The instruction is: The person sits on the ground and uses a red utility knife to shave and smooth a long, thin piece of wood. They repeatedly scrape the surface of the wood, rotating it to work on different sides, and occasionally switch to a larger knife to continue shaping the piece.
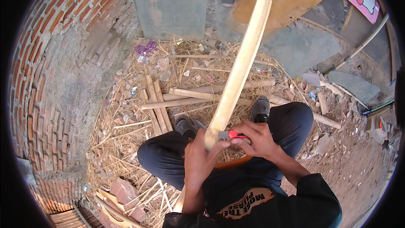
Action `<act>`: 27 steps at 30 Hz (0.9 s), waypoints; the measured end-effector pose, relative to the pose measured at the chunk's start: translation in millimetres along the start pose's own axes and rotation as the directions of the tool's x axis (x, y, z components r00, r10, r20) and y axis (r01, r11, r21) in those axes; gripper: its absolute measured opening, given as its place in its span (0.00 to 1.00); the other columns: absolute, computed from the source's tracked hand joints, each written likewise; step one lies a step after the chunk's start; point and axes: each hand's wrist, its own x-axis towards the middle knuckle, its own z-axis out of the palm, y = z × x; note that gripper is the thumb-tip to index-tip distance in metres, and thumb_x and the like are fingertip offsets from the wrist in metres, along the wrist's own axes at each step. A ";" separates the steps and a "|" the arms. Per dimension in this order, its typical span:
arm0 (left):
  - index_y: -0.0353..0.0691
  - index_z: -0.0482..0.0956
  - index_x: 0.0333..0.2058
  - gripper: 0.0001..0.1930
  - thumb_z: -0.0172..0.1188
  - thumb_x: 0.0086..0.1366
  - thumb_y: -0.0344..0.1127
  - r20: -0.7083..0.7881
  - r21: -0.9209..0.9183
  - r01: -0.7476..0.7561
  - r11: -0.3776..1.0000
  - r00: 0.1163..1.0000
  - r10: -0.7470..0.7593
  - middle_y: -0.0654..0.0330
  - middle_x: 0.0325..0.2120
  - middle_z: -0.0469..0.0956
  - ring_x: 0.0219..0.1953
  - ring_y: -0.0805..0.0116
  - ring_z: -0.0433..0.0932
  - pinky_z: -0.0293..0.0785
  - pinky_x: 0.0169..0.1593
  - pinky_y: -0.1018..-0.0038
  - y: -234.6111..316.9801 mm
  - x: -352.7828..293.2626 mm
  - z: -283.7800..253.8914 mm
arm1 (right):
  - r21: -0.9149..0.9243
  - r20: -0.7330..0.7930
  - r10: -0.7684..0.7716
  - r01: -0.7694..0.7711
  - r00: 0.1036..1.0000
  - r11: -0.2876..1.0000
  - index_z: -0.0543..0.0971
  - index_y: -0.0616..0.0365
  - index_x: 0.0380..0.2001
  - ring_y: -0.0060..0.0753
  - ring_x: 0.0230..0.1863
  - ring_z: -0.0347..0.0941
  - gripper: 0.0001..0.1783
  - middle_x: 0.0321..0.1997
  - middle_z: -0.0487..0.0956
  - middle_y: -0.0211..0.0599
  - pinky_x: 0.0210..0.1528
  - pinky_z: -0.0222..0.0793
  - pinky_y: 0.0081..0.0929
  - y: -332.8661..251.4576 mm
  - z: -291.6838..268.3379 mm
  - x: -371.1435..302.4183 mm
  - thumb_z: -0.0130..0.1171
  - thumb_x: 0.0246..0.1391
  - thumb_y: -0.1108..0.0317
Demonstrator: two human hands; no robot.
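Note:
A long split length of bamboo [239, 67] slants up and away from my lap, its hollow face partly showing at the far end. Around its lower part my left hand [200, 157] is closed, with the thumb lying across toward the right. My right hand [255, 138] grips a red-and-black handled tool [234, 134]. The tool's flat grey end [223, 135] meets the bamboo's right edge, close to my left thumb. Whether that end is a blade or a scraper I cannot tell.
Short bamboo strips [157, 103] and poles [190, 103] lie on straw and shavings beyond my feet. A brick wall [46, 97] rises at left. Boards [168, 8] lean at the back. Broken reddish slabs [128, 196] lie at lower left, rubble at right.

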 end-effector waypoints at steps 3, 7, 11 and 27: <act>0.31 0.78 0.42 0.25 0.78 0.65 0.48 0.015 0.025 -0.014 1.000 1.000 0.013 0.44 0.27 0.85 0.34 0.41 0.89 0.81 0.33 0.61 0.1 0.0 0.8 | 0.010 -0.015 -0.016 0.016 1.000 1.000 0.85 0.52 0.46 0.35 0.26 0.82 0.15 0.31 0.81 0.31 0.28 0.77 0.31 -1.1 5.9 -1.4 0.75 0.58 0.62; 0.30 0.79 0.44 0.25 0.78 0.65 0.47 0.012 0.021 -0.022 1.000 1.000 0.022 0.43 0.28 0.86 0.35 0.41 0.89 0.82 0.33 0.61 2.7 0.0 2.2 | -0.048 -0.039 -0.040 0.038 0.998 0.998 0.86 0.52 0.45 0.33 0.24 0.81 0.16 0.30 0.80 0.30 0.27 0.77 0.30 -4.0 8.9 -2.1 0.76 0.55 0.63; 0.30 0.80 0.46 0.23 0.76 0.67 0.45 0.000 -0.077 -0.039 0.996 0.999 0.039 0.45 0.28 0.86 0.34 0.48 0.91 0.82 0.33 0.63 1.6 0.6 5.0 | -0.091 -0.065 -0.021 0.015 0.998 0.996 0.88 0.55 0.44 0.35 0.23 0.80 0.16 0.29 0.82 0.32 0.26 0.75 0.29 -12.1 5.5 -0.1 0.76 0.54 0.62; 0.29 0.84 0.49 0.16 0.71 0.72 0.37 0.036 -0.095 0.072 0.993 0.997 -0.069 0.54 0.27 0.87 0.29 0.73 0.84 0.78 0.36 0.72 0.0 -19.6 9.3 | -0.149 -0.253 0.066 -0.106 0.965 0.983 0.89 0.58 0.44 0.39 0.28 0.85 0.15 0.34 0.88 0.41 0.30 0.79 0.30 13.6 -35.3 28.3 0.77 0.54 0.66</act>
